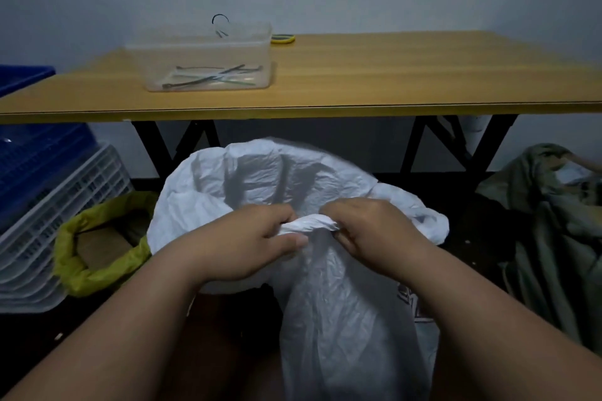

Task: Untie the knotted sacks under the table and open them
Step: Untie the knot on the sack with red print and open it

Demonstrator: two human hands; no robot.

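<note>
The twisted neck [309, 225] of the white plastic sack [342, 303], on the floor before the surface [358, 75], is pinched by the left hand [254, 238] and right hand [371, 231], and should be untwisted gently to avoid tearing.

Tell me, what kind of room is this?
Probably a storeroom or utility corner: stacked blue and white plastic crates, a wooden folding table holding a clear plastic tub of cable ties, and bags on the floor.
</note>
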